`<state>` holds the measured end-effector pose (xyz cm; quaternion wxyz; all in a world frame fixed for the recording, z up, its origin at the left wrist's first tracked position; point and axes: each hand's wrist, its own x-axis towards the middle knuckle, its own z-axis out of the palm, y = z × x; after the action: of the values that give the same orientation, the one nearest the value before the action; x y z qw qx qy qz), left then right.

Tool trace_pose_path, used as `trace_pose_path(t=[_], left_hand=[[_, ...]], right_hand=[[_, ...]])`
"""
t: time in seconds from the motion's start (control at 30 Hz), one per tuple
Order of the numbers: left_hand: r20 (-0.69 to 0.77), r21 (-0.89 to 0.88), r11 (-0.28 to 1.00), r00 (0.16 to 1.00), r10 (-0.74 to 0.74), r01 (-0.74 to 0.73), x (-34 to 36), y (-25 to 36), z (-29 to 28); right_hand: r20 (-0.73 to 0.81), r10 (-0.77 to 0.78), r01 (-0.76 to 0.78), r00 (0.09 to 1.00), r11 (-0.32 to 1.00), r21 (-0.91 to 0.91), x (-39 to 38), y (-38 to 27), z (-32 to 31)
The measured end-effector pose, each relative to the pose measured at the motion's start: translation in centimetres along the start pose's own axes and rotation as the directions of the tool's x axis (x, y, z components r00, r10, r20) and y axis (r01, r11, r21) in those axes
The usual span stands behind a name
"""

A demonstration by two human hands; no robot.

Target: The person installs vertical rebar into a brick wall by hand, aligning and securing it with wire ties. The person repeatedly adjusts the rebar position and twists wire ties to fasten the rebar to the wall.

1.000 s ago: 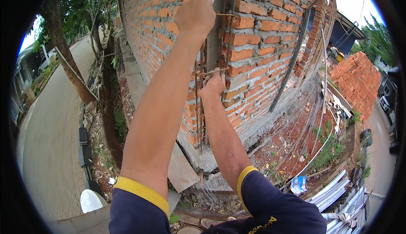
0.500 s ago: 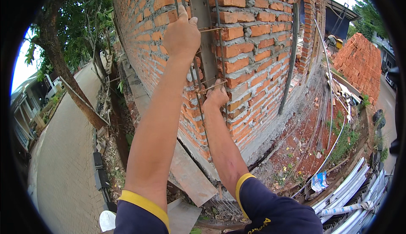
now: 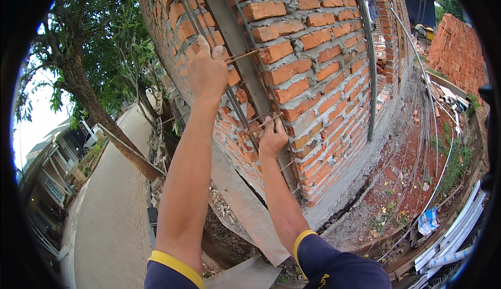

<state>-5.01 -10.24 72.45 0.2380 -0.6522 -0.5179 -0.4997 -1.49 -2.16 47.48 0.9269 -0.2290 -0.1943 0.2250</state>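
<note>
A column cage of thin vertical steel bars (image 3: 189, 8) and rusty cross ties runs up the corner of a brick wall (image 3: 284, 69). Behind the bars shows a smooth grey strip (image 3: 229, 28). My left hand (image 3: 207, 75) is closed around the left-hand bars, beside a rusty tie (image 3: 243, 56). Lower down, my right hand (image 3: 273, 140) pinches another rusty tie (image 3: 265, 124) between thumb and fingers, close to the brick edge. The palm side of my left hand is hidden.
A loose flat board (image 3: 245, 210) lies at the wall's foot. On the right are white metal profiles (image 3: 451, 237), long thin rods (image 3: 417, 111) and a brick pile (image 3: 459, 49). A leaning tree (image 3: 86, 90) stands beside the paved lane (image 3: 112, 205) on the left.
The view has tilted, so the wall and bars now lean to the left. My left hand stays on the bars; my right hand's fingers now show more plainly on the lower tie.
</note>
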Motion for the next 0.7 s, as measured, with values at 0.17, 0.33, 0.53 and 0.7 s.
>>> trace_pose_path(t=[0.17, 0.33, 0.53, 0.7], left_hand=[[-0.064, 0.028, 0.998, 0.996, 0.057, -0.055, 0.0, -0.4, 0.9], [-0.077, 0.078, 0.990, 0.990, 0.121, -0.115, 0.5, -1.3, 1.5], [-0.078, 0.041, 0.993, 0.990, 0.116, -0.113, 0.4, -1.4, 1.6], [-0.082, 0.057, 0.994, 0.991, 0.102, -0.097, 0.5, -1.1, 1.3]], right_hand=[[0.201, -0.318, 0.374, 0.926, 0.833, -0.407, 1.5, 0.8, -2.3], [0.477, -0.506, 0.681, 0.718, 0.654, -0.331, 2.3, 0.4, -4.8], [0.792, -0.489, 0.877, 0.366, 0.466, -0.117, 2.6, -3.5, -9.5], [0.865, -0.390, 0.816, 0.316, 0.577, -0.037, 0.9, -6.7, -12.2]])
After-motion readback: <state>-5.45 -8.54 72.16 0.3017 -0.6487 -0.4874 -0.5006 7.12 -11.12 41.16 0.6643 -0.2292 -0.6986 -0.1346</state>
